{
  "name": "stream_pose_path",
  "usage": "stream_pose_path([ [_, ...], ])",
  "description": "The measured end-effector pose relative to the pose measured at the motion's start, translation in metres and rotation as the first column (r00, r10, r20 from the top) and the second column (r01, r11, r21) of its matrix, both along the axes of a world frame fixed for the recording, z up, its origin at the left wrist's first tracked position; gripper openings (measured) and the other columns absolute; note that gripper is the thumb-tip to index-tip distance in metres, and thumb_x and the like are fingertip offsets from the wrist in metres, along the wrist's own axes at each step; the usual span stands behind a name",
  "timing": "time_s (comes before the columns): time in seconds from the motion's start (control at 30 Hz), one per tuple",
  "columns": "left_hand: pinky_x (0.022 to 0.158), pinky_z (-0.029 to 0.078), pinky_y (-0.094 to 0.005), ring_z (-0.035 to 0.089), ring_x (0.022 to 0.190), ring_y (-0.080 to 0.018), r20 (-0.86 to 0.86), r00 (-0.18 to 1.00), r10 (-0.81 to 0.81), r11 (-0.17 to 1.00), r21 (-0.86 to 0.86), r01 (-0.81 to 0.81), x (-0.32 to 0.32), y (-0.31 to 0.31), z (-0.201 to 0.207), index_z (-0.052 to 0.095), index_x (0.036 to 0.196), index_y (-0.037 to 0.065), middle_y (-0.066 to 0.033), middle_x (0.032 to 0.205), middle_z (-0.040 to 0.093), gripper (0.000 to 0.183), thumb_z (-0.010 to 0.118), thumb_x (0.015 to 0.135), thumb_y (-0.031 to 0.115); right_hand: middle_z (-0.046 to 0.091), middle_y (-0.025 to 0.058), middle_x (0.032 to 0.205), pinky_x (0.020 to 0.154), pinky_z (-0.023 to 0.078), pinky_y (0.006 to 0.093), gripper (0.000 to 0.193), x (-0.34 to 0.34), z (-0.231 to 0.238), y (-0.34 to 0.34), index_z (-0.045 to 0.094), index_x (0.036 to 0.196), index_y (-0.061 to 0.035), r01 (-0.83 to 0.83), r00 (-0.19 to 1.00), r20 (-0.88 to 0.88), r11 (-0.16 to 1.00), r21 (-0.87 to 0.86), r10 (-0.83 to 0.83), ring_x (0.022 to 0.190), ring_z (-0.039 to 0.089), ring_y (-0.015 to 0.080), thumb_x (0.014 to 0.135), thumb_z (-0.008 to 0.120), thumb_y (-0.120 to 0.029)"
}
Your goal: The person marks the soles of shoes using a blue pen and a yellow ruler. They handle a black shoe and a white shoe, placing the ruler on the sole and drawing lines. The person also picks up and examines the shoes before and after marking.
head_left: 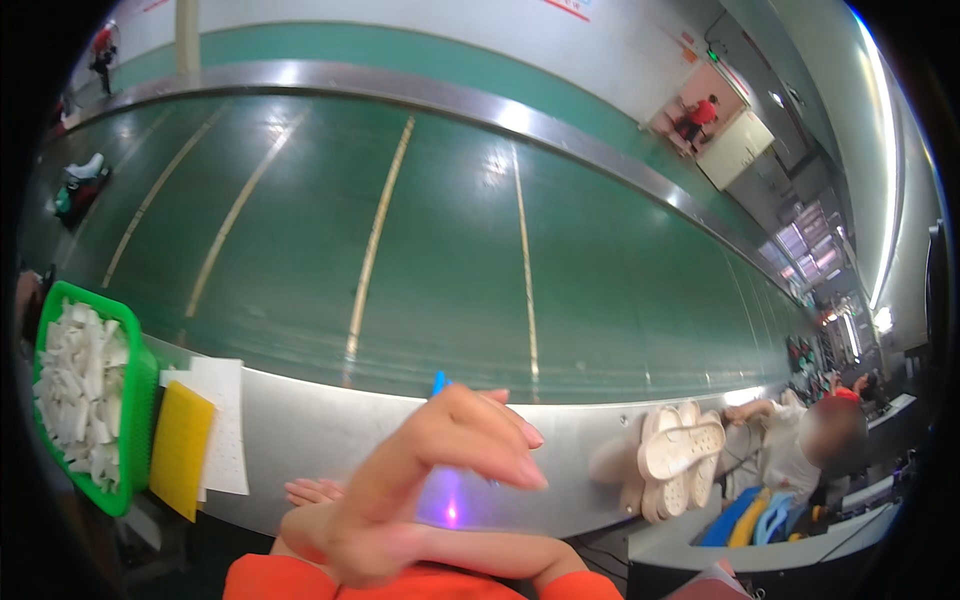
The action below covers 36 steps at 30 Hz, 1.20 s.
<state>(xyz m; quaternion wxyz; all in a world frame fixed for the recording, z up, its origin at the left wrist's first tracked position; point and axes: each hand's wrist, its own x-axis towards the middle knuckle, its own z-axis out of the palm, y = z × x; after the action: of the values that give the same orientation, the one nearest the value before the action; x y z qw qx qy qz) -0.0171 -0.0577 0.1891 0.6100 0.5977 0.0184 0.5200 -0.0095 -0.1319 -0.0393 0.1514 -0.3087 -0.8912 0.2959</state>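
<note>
My left hand (455, 440) is raised in front of me, its fingers loosely bent to the right and apart, with nothing visibly in them. My right forearm crosses low to the left, passing behind the left wrist. Fingertips of my right hand (312, 490) show beyond the left arm, stretched out; the rest of that hand is hidden. A small blue thing (441, 381) sticks out just behind the left knuckles, its kind hidden. Beneath the hands runs a metal ledge (290, 430), with a purple-blue glow on it below the left hand.
A green conveyor belt (450, 250) runs past the ledge. At left stand a green basket (132, 400) of white scraps, a yellow pad (182, 445) and white paper (225, 425). Cream clogs (680, 450) are stacked at right. Beside them a person (795, 440) sits near blue and yellow pieces (750, 515).
</note>
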Motion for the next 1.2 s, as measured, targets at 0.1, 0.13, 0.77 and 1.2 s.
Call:
stream_pose_path([
  [0.1,0.099,0.033,-0.0425,0.058,0.092,-0.0203,0.009,0.870,0.494,0.640,0.673,-0.370,-0.001,-0.005,0.001,0.062,0.098,0.017,-0.0027,0.093,0.057,0.028,0.056,0.073,0.006,0.017,0.0106,0.148,0.112,0.016,0.0394,0.064,0.001,0.008,0.007,0.019,0.140,-0.0004,0.006,0.999,0.045,0.999,0.042,-0.008,0.138,0.013,0.0232,0.087,0.043,-0.027],
  [0.13,0.097,0.035,-0.0414,0.060,0.089,-0.0150,0.167,0.803,0.573,0.500,0.705,-0.503,0.008,-0.013,-0.002,0.065,0.093,0.017,0.0000,0.094,0.056,0.030,0.053,0.071,0.001,0.017,0.0105,0.148,0.112,0.016,0.0393,0.064,0.002,0.009,0.007,0.018,0.140,-0.0006,0.014,0.998,0.061,0.999,0.047,-0.016,0.138,0.013,0.0230,0.087,0.042,-0.027],
  [0.77,0.093,0.033,-0.0452,0.058,0.072,-0.0185,0.351,0.922,-0.161,0.928,0.371,0.020,0.007,-0.030,0.009,0.060,0.066,0.013,-0.0016,0.076,0.052,0.043,0.061,0.079,0.054,0.019,0.0048,0.148,0.111,0.019,0.0357,0.057,0.014,0.000,-0.004,0.021,0.142,-0.0094,0.043,0.997,0.060,0.987,0.156,-0.053,0.137,0.019,0.0194,0.090,0.037,-0.025],
  [1.2,0.093,0.032,-0.0409,0.053,0.056,-0.0144,0.426,0.805,-0.414,0.832,0.536,0.143,0.011,-0.030,0.003,0.061,0.067,0.007,-0.0007,0.064,0.055,0.043,0.050,0.090,0.042,0.026,-0.0019,0.146,0.108,0.025,0.0350,0.050,0.014,-0.035,0.003,0.029,0.140,-0.0166,0.075,0.997,-0.008,0.988,0.138,-0.075,0.134,0.027,0.0149,0.091,0.033,-0.026],
])
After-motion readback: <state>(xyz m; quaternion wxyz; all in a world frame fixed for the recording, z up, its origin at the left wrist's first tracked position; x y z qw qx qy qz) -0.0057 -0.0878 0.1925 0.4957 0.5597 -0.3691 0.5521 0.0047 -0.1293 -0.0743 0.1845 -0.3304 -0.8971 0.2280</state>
